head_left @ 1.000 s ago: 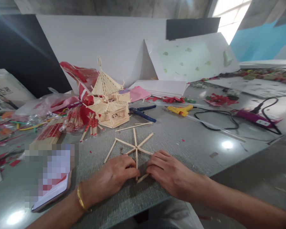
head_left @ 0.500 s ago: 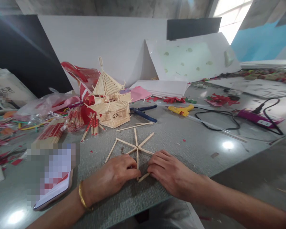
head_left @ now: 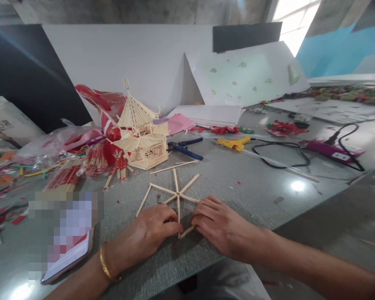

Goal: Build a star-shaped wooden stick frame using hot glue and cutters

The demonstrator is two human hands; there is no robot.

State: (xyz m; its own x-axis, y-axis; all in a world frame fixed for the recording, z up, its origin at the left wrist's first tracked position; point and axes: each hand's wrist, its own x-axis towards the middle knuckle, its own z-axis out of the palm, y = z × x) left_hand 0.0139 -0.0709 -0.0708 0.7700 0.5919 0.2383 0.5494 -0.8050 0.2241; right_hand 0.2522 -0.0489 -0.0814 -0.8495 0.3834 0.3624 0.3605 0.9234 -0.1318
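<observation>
A star-shaped frame of thin wooden sticks (head_left: 178,194) lies flat on the table, its spokes meeting at a central hub. One outer stick (head_left: 143,200) joins the tip of a left spoke. My left hand (head_left: 158,227) is closed, thumb and fingertips pinching the spoke that points toward me, near its lower end. Between the closed fingers of my right hand (head_left: 218,223) is a short wooden stick (head_left: 187,232), slanting down to that spoke's near end. Its far part is hidden under my right fingers, which also cover the tip of a right spoke.
Behind stands a stick-built pavilion model (head_left: 143,137). Blue-handled pliers (head_left: 187,148), loose sticks (head_left: 171,167) and a yellow glue gun (head_left: 234,143) lie beyond the frame. A phone (head_left: 70,246) and bundled sticks (head_left: 64,173) are left; a purple power strip (head_left: 328,150) lies right.
The view has shifted slightly. Both hands stay nearly where they were, and the short stick's end still lies at the near spoke's tip.
</observation>
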